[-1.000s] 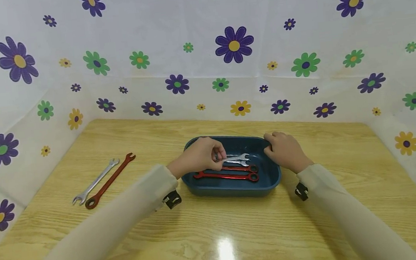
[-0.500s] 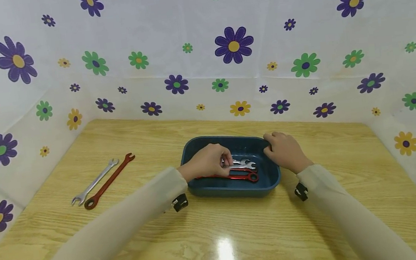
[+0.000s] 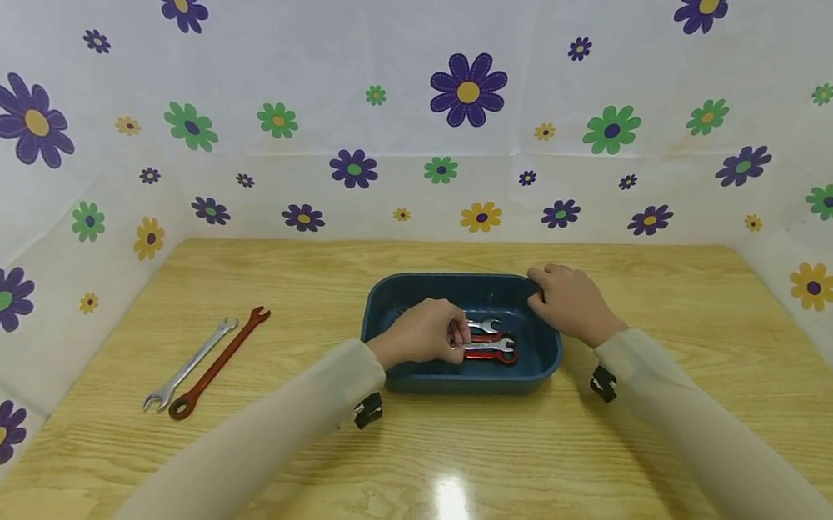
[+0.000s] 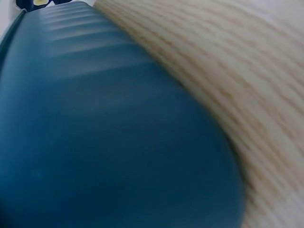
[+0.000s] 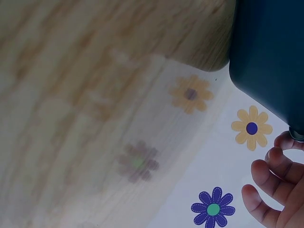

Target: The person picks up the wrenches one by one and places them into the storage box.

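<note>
My left hand is down inside a dark blue plastic bin, pinching a silver wrench by its near part. The wrench's open end points right, above red wrenches lying in the bin. Another silver wrench lies just behind it. My hand hides the left parts of these wrenches. At the bin's right end my right hand grips the rim; the right wrist view shows its curled fingers by the rim. Only the bin's outer wall and table fill the left wrist view.
On the wooden table, to the left, a silver wrench and a red wrench lie side by side at a slant. A white flower-print cloth stands behind the table and along both sides.
My left hand has moved right, nearer to me and lower into the bin with the silver wrench. My right hand has stayed on the rim.
</note>
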`<state>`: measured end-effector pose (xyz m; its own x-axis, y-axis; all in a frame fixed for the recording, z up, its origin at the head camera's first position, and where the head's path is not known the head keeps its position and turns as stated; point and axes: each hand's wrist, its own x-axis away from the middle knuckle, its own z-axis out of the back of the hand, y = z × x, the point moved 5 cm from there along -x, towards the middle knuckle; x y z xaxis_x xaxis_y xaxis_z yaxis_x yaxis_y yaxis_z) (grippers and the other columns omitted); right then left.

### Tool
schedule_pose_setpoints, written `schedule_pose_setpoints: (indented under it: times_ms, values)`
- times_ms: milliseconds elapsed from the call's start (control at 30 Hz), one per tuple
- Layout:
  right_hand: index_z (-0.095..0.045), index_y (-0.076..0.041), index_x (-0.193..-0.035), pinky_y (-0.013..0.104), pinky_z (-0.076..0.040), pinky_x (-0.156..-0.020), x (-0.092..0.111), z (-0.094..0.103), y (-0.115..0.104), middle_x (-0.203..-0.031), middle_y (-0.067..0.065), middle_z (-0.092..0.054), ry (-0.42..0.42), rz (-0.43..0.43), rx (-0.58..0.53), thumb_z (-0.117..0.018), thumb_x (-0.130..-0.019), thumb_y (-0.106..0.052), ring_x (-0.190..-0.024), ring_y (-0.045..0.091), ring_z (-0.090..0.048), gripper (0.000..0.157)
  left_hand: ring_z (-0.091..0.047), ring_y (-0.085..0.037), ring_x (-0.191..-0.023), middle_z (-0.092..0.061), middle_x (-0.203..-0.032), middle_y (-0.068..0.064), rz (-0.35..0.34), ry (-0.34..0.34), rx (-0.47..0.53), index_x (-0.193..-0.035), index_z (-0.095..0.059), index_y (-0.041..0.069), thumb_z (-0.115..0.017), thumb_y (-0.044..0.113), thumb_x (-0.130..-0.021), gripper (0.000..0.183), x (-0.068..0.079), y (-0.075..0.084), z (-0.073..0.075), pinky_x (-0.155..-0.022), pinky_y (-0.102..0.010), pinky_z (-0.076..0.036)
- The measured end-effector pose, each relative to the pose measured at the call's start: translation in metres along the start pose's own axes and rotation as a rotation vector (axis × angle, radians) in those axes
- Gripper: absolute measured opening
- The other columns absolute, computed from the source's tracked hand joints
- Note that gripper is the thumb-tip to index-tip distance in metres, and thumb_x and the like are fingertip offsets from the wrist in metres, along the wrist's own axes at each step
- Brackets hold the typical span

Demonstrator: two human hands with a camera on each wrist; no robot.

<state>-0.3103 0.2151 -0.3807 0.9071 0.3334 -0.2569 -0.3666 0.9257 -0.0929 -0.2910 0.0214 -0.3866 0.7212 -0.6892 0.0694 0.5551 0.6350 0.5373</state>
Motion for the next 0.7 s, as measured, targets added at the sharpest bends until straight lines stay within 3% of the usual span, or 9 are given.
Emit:
schedule_pose_setpoints:
  times_ms: [700]
  values:
    - [-0.059,-0.003,-0.092,0.031,-0.034,-0.052,0.001,0.0,-0.001,-0.068,0.008,-0.049,-0.001,0.002,-0.007,-0.05,-0.082,-0.013,-0.058,0.02,-0.044,0.017,-0.053,-0.008,-0.062,-0.061,-0.071,0.004,0.02,-0.06,-0.052,-0.075,-0.065,0.015,-0.075,0.012,-0.076,0.011,-0.005,-0.001,-0.017,-0.059,-0.022,-0.042]
